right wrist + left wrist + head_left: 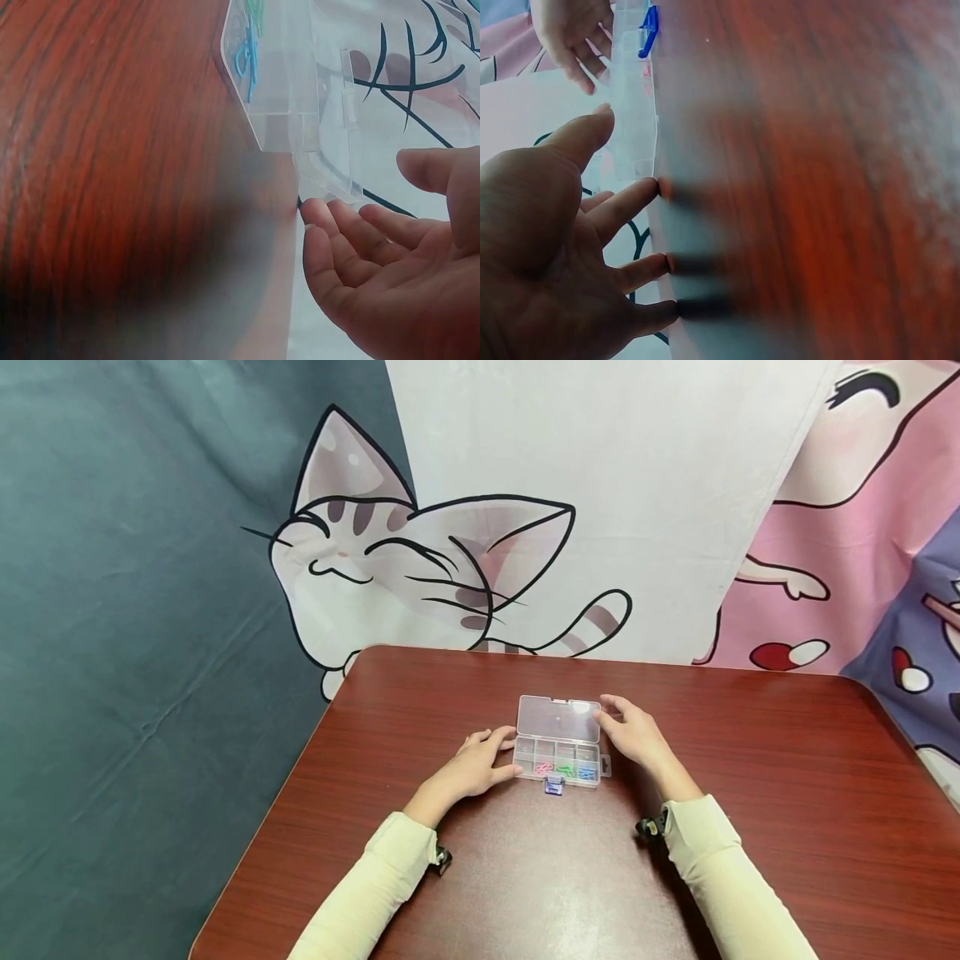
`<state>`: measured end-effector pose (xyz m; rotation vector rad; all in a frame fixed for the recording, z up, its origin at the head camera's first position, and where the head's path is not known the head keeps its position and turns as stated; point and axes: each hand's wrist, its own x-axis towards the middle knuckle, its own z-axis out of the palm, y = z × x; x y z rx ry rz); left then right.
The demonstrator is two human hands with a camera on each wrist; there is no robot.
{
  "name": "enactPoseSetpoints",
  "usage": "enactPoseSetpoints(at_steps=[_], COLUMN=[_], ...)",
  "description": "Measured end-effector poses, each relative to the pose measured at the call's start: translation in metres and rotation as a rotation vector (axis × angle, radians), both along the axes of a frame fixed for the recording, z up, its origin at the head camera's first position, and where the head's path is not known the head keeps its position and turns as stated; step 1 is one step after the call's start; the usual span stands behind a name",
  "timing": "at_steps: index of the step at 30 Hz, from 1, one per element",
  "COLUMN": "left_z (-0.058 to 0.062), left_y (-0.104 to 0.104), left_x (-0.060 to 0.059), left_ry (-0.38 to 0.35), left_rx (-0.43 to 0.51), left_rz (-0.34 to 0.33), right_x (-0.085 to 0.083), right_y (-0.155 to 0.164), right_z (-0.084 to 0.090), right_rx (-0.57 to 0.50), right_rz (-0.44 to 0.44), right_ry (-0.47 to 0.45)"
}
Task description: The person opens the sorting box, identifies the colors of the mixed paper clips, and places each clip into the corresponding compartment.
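A clear plastic compartment box (pixel 545 748) lies on the table with its lid (pixel 558 718) swung up at the back. Pink clips (pixel 543 768), green clips (pixel 565 771) and blue clips (pixel 587 773), which look like paper clips, sit in separate front compartments. A blue latch (pixel 554 786) juts from the front edge. My left hand (pixel 468 768) is spread at the box's left end, thumb by the front corner; in the left wrist view several fingertips (pixel 649 186) rest on the table. My right hand (pixel 633 735) is beside the lid's right edge, fingers loosely bent.
The reddish-brown wooden table (pixel 787 793) extends to both sides of the box. A clear hanging tab (pixel 606 766) sticks out at the box's right end. Behind the table hangs a cloth (pixel 660 485) printed with a cartoon cat.
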<state>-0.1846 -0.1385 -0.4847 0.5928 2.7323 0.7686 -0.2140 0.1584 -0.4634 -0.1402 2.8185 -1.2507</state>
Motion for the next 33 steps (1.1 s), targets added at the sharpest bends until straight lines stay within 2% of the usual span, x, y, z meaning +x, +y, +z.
enactPoseSetpoints(at_steps=[6, 19, 27, 33], left_z=[0.002, 0.004, 0.007, 0.006], left_y=[0.003, 0.006, 0.006, 0.004], left_x=[0.000, -0.005, -0.007, -0.013], left_ry=[-0.013, -0.041, -0.047, -0.048], left_rx=[-0.010, 0.040, 0.097, 0.160], left_rz=[0.014, 0.067, 0.057, 0.012], right_x=[0.001, 0.007, 0.016, 0.023], right_y=[0.001, 0.000, 0.003, 0.005], right_z=[-0.001, -0.001, 0.004, 0.005], right_rx=[-0.009, -0.022, -0.046, -0.040], right_rz=[0.005, 0.011, -0.002, -0.001], right_ry=[0.002, 0.075, 0.080, 0.080])
